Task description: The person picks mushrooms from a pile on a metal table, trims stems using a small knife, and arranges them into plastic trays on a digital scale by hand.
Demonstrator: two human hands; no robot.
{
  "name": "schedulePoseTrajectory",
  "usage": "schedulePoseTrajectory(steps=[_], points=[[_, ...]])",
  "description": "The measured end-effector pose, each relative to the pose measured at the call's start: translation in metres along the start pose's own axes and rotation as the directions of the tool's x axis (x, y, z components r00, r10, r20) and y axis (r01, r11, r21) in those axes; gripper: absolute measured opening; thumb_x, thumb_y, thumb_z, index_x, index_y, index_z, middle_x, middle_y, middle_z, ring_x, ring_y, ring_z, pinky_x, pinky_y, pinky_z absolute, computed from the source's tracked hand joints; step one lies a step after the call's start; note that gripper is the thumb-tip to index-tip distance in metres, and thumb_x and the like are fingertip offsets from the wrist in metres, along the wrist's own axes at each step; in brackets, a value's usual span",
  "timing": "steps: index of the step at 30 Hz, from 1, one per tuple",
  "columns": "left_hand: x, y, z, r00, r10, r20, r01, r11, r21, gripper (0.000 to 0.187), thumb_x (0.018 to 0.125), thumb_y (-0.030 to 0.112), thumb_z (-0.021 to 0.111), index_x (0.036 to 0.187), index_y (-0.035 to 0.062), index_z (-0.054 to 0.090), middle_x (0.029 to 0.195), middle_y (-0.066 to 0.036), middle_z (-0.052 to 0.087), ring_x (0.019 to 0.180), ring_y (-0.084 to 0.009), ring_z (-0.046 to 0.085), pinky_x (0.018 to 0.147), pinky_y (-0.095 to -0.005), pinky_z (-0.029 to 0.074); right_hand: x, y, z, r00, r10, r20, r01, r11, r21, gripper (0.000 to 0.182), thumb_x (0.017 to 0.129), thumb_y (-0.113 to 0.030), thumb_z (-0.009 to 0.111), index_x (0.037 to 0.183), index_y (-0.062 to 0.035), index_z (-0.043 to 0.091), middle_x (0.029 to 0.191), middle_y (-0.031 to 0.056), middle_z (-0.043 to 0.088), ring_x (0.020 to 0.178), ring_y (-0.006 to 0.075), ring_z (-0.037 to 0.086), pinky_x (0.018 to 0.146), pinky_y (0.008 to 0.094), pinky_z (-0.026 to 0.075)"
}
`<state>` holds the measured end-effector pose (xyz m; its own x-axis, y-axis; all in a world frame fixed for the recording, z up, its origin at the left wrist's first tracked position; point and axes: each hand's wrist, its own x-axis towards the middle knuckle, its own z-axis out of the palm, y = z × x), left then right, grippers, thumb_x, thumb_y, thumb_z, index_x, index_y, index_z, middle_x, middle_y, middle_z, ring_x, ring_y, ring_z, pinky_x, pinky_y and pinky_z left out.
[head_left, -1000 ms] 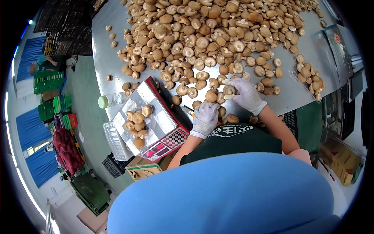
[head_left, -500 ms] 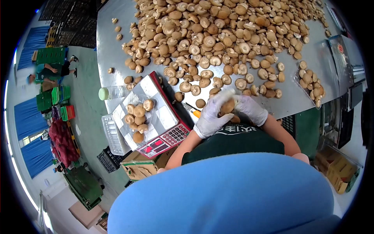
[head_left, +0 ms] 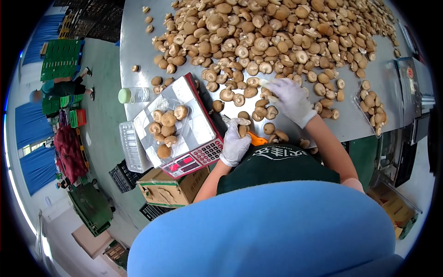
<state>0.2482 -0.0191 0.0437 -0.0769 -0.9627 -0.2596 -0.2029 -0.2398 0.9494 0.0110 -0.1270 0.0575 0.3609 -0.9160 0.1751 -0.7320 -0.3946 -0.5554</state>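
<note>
In the head view, my left hand (head_left: pixel 235 147), in a white glove, is closed on a brown shiitake mushroom (head_left: pixel 242 131) beside the scale. An orange handle (head_left: pixel 257 139) shows just right of that hand; the rest of the tool is mostly hidden. My right hand (head_left: pixel 291 100), also gloved, reaches over the near edge of the mushroom pile (head_left: pixel 258 44). Its fingers are stretched out and apart, with the fingertips at some loose mushrooms (head_left: pixel 261 111). A clear tray of several mushrooms (head_left: pixel 168 119) sits on the red and white digital scale (head_left: pixel 196 111).
A green-capped bottle (head_left: pixel 136 95) and an empty clear tray (head_left: pixel 134 147) stand left of the scale. Another filled tray (head_left: pixel 373 108) lies on the metal table (head_left: pixel 143 57) at the right. A cardboard box (head_left: pixel 173 187) is below. A person (head_left: pixel 62 87) walks in the background.
My hands have parted: the left moved left and down toward the scale with a mushroom, the right moved up to the pile. Several mushrooms now show on the table between them.
</note>
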Motion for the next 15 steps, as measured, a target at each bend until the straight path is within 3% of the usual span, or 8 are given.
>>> schedulePoseTrajectory(steps=[4,6,8,9,10,12,14,15], points=[[0.003,0.017,0.007,1.0,0.016,-0.015,-0.016,1.0,-0.004,0.022,0.082,0.001,0.064,0.103,0.0029,0.058,0.092,-0.008,0.061,0.086,-0.0162,0.058,0.08,-0.0291,0.049,0.009,0.013,0.027,0.982,-0.114,0.148,0.122,0.991,-0.051,0.044,0.082,-0.011,0.07,0.126,-0.0133,0.064,0.117,0.0096,0.066,0.109,0.0287,0.06,0.094,0.0383,0.049],[0.006,0.022,0.006,0.999,0.011,-0.042,-0.01,0.999,0.032,0.018,0.084,0.003,0.067,0.101,0.0022,0.06,0.091,-0.008,0.062,0.085,-0.0148,0.059,0.08,-0.0288,0.049,0.003,0.007,0.026,0.997,-0.011,0.073,-0.003,0.982,0.191,0.044,0.08,-0.017,0.07,0.124,-0.0187,0.065,0.113,0.0079,0.066,0.1,0.0294,0.061,0.09,0.04,0.051],[0.011,0.024,0.002,0.957,-0.291,0.005,0.29,0.953,-0.086,0.013,0.088,0.008,0.071,0.096,0.0015,0.063,0.09,-0.008,0.066,0.085,-0.0119,0.06,0.079,-0.0277,0.05,-0.005,0.002,0.023,0.998,0.0,0.069,-0.02,0.958,0.285,0.045,0.079,-0.02,0.073,0.123,-0.0138,0.065,0.109,0.0095,0.066,0.099,0.0276,0.063,0.087,0.0385,0.052],[0.013,0.031,0.004,0.996,-0.09,-0.016,0.091,0.996,0.011,0.026,0.09,0.007,0.069,0.115,0.0021,0.063,0.102,-0.009,0.067,0.093,-0.0117,0.061,0.085,-0.0266,0.05,-0.007,-0.005,0.015,0.996,0.033,0.084,-0.066,0.905,0.419,0.043,0.081,-0.022,0.073,0.122,-0.0108,0.064,0.108,0.0101,0.066,0.099,0.0258,0.064,0.087,0.0373,0.052],[0.018,0.04,0.009,0.996,-0.091,-0.016,0.091,0.996,0.011,0.026,0.09,0.007,0.069,0.115,0.0021,0.063,0.102,-0.009,0.067,0.093,-0.0117,0.061,0.085,-0.0266,0.05,-0.011,-0.01,0.01,0.993,0.065,0.103,-0.111,0.832,0.543,0.042,0.083,-0.024,0.073,0.121,-0.0077,0.063,0.106,0.0106,0.065,0.099,0.0241,0.064,0.087,0.036,0.052],[0.029,0.059,0.021,0.998,-0.031,0.047,0.05,0.875,-0.481,0.043,0.091,0.005,0.067,0.133,0.0019,0.055,0.119,-0.009,0.063,0.103,-0.0118,0.061,0.09,-0.0263,0.05,-0.021,-0.016,0.012,0.982,0.094,0.163,-0.18,0.727,0.663,0.042,0.085,-0.026,0.074,0.119,-0.0041,0.061,0.106,0.0116,0.065,0.1,0.0222,0.064,0.086,0.0342,0.051],[0.035,0.062,0.026,0.994,-0.038,0.107,0.087,0.861,-0.501,0.052,0.091,0.004,0.067,0.14,0.0019,0.05,0.125,-0.009,0.061,0.108,-0.013,0.061,0.093,-0.0268,0.05,-0.026,-0.02,0.012,0.953,0.141,0.267,-0.289,0.686,0.668,0.04,0.086,-0.024,0.074,0.118,-0.0046,0.06,0.112,0.012,0.064,0.102,0.0226,0.064,0.091,0.0351,0.05],[0.037,0.059,0.029,0.99,-0.065,0.124,0.121,0.838,-0.532,0.051,0.091,0.004,0.066,0.14,0.0015,0.05,0.124,-0.008,0.062,0.106,-0.0131,0.062,0.092,-0.0264,0.05,-0.029,-0.021,0.014,0.976,0.108,0.191,-0.208,0.732,0.648,0.04,0.087,-0.026,0.073,0.118,-0.0048,0.06,0.115,0.0127,0.064,0.104,0.0242,0.063,0.094,0.0357,0.049]])
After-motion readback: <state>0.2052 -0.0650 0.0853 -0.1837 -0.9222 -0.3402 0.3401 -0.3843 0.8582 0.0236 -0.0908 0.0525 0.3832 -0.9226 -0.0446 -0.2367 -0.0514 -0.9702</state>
